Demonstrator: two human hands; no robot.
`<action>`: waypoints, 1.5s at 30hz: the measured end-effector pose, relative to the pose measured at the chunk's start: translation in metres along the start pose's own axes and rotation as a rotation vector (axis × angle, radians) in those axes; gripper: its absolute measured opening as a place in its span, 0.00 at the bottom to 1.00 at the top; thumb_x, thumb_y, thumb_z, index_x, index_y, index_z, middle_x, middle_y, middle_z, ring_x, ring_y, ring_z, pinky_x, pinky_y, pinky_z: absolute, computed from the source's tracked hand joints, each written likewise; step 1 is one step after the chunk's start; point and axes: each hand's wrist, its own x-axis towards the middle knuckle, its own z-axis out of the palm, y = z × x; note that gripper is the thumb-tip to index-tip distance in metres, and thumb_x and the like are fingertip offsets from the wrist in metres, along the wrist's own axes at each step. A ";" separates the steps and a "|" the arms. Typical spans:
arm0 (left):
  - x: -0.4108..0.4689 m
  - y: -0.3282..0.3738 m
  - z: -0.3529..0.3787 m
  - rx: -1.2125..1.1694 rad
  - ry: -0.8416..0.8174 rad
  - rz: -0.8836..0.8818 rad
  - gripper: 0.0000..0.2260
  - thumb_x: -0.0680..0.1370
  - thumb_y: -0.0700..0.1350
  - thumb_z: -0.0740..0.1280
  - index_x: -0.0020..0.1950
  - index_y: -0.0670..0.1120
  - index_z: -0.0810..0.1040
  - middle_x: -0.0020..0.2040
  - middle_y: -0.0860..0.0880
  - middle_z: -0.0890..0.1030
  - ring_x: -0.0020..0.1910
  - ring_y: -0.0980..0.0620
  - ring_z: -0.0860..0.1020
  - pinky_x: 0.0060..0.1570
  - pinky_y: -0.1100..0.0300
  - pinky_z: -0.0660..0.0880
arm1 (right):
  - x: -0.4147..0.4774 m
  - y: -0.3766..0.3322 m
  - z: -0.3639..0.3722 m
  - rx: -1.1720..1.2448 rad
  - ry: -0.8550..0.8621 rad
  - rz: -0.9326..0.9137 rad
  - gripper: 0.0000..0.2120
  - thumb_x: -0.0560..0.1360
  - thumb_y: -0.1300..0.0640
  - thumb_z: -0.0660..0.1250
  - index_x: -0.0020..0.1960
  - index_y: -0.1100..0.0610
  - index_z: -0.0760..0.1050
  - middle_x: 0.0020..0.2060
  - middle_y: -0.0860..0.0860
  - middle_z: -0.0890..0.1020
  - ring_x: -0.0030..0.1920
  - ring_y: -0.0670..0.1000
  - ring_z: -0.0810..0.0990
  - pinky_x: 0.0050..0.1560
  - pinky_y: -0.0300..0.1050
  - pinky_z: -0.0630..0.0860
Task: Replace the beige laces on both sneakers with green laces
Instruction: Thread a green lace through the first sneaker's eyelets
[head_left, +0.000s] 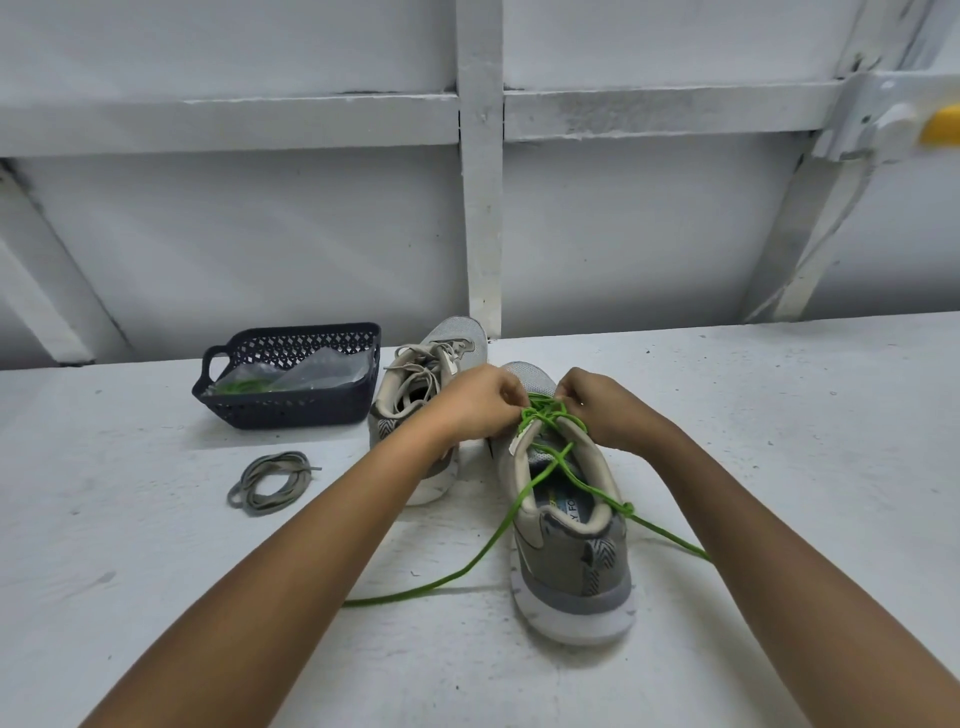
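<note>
A scuffed white table (156, 545) fills the lower half. Behind it rises a pale grey wall (260, 234) with a white post (480, 208) at 12 o'clock, a rail (234, 122) crossing it, and a slanted brace (800, 223) at 2 o'clock beside a blurred yellow thing (940, 124).

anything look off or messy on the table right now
Nothing is damaged or spilled. The only loose thing is the green lace: its two long ends trail off the near sneaker across the table. The removed beige lace lies coiled by the basket, tidy enough.
</note>
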 end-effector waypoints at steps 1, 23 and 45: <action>-0.001 0.001 -0.001 0.002 -0.011 -0.005 0.08 0.74 0.36 0.64 0.41 0.48 0.79 0.43 0.43 0.83 0.38 0.49 0.78 0.50 0.52 0.80 | 0.000 0.000 0.000 -0.003 -0.002 -0.003 0.03 0.79 0.60 0.57 0.48 0.56 0.69 0.46 0.52 0.76 0.47 0.54 0.74 0.46 0.45 0.69; 0.021 0.023 -0.022 -0.024 -0.356 -0.174 0.03 0.76 0.39 0.67 0.44 0.45 0.80 0.34 0.48 0.76 0.34 0.54 0.75 0.38 0.59 0.81 | 0.000 0.004 0.006 0.175 0.042 0.042 0.04 0.78 0.60 0.59 0.48 0.56 0.72 0.41 0.49 0.77 0.41 0.50 0.74 0.37 0.39 0.69; 0.013 0.000 -0.004 -0.186 -0.032 -0.098 0.06 0.81 0.37 0.56 0.49 0.42 0.72 0.37 0.46 0.76 0.34 0.53 0.77 0.37 0.60 0.79 | -0.005 -0.003 -0.003 0.232 -0.052 0.044 0.09 0.81 0.57 0.57 0.42 0.52 0.69 0.33 0.50 0.73 0.30 0.47 0.71 0.27 0.35 0.69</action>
